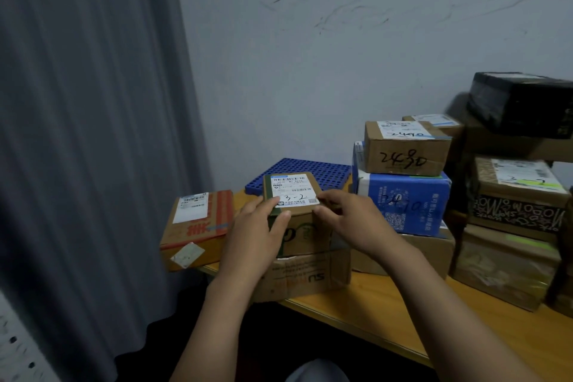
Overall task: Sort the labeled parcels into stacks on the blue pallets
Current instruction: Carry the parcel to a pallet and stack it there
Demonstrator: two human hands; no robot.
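A small brown parcel (291, 192) with a white label marked 3-2 sits on a larger cardboard box (305, 273) near the table's front edge. My left hand (257, 232) grips its left front corner, thumb on the front face. My right hand (350, 217) holds its right edge, fingers curled at the label's corner. Behind it lies a blue pallet (310, 169) with a bare grid top. To the right, a brown box marked 2490 (406, 152) rests on a blue box (406, 205). Further right, a patterned box labeled 3-2 (521, 192) tops another stack.
An orange-taped parcel (198, 223) overhangs the wooden table's (387, 310) left end. A black wrapped box (521, 102) sits highest at the far right. A grey curtain (93, 133) hangs at the left, and a pale wall stands behind the stacks.
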